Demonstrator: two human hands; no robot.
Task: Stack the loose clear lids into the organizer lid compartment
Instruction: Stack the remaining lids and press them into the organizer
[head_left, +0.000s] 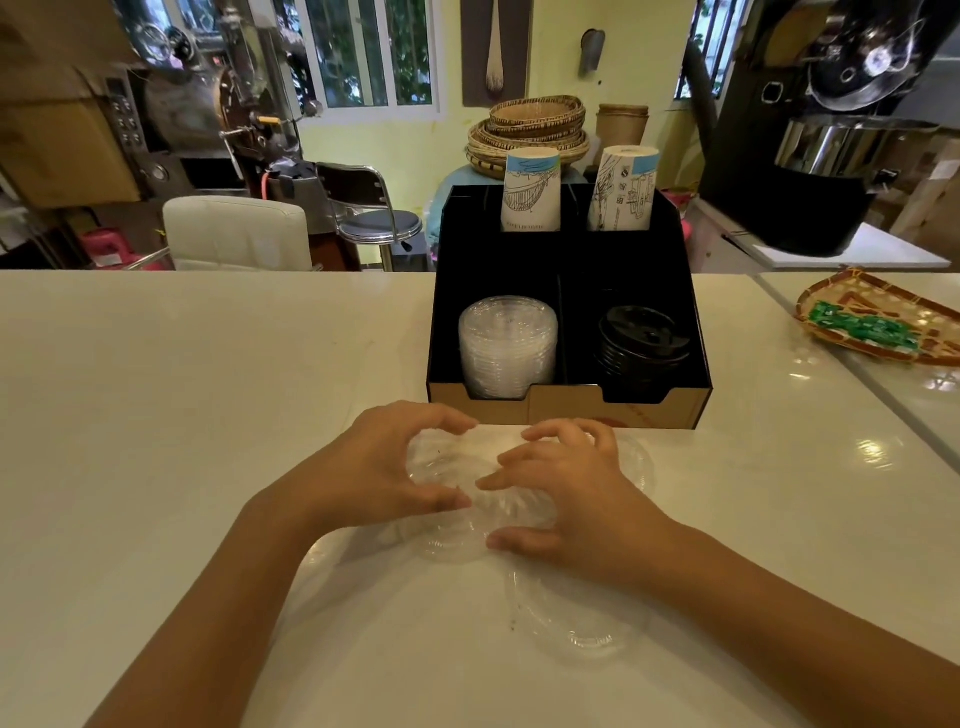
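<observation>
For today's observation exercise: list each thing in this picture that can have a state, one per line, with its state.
Left hand: curled over loose lids, fingers on them.
Right hand: curled over loose lids, fingers on them.
Loose lids: scattered flat on the counter, unstacked.
Clear stack: upright in organizer's left front compartment.
Black lids: stacked in right front compartment.
Cups: upside down in back slots.

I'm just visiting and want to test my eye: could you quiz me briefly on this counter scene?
1. True or false: the black lids sit in the organizer's front right compartment.
2. Which compartment holds the clear lid stack?
3. What are the left hand and right hand touching?

Key: 1 true. 2 Front left. 3 Loose clear lids on the counter.
</observation>
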